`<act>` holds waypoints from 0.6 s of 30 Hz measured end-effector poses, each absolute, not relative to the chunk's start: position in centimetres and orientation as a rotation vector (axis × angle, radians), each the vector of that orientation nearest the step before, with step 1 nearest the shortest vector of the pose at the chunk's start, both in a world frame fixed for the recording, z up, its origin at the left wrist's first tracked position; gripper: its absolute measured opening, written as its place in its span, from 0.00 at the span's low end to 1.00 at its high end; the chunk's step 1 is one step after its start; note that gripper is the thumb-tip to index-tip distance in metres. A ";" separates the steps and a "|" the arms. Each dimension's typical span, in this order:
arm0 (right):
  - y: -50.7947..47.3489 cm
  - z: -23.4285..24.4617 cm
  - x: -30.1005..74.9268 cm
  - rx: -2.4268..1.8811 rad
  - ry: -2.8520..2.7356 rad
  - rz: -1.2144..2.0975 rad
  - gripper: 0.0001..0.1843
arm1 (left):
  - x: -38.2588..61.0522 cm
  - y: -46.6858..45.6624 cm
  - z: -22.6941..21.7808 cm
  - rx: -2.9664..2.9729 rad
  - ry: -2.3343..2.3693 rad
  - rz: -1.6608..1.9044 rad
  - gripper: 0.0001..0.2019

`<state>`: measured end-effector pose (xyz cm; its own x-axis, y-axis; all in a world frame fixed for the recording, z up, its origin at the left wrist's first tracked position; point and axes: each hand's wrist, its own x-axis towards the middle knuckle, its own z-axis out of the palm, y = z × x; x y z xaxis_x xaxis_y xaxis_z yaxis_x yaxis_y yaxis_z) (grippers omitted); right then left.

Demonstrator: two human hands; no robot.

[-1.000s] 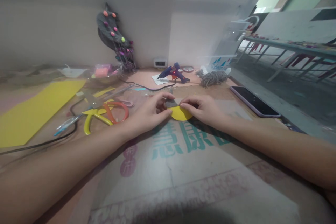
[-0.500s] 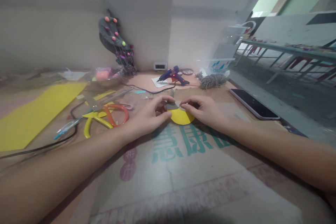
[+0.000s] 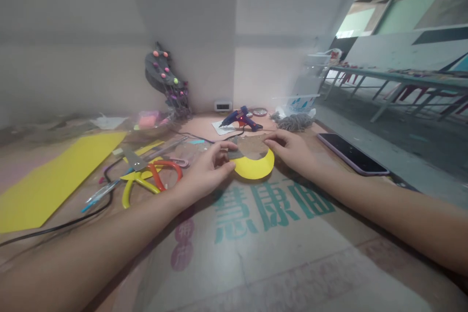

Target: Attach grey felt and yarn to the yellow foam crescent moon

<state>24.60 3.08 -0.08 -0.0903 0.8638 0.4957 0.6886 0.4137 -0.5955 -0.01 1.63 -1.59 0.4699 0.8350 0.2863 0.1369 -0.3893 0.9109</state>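
Observation:
A yellow paper crescent [image 3: 256, 168] lies on the printed cardboard sheet [image 3: 278, 234], with a brown cardboard round [image 3: 252, 146] resting in its hollow. My left hand [image 3: 206, 170] pinches the left end of the crescent between thumb and fingers, where a small grey strip [image 3: 236, 155] shows. My right hand [image 3: 292, 150] has curled fingers pressed on the right edge of the brown round and the crescent's right tip.
Orange and yellow scissors [image 3: 153, 178], a blue pen [image 3: 100, 194] and a black cable [image 3: 54, 226] lie at left beside a yellow sheet [image 3: 51, 180]. A blue glue gun [image 3: 239, 118], grey yarn [image 3: 292, 121] and a phone [image 3: 353, 153] lie farther back and right.
The hands have spread apart along the yellow piece, uncovering the brown round and the full crescent. The view has tilted upward a little.

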 end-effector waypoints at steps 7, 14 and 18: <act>3.5 -0.4 24.8 -1.409 -1.709 0.462 0.14 | 0.1 1.8 -1.3 1.626 0.771 1.003 0.18; 3.0 -0.4 24.4 -1.250 -1.814 0.439 0.12 | 0.2 1.7 -1.4 1.637 0.770 0.994 0.18; 1.0 0.4 23.1 -1.119 -1.807 0.586 0.17 | 0.2 1.6 -1.6 1.702 0.800 0.989 0.17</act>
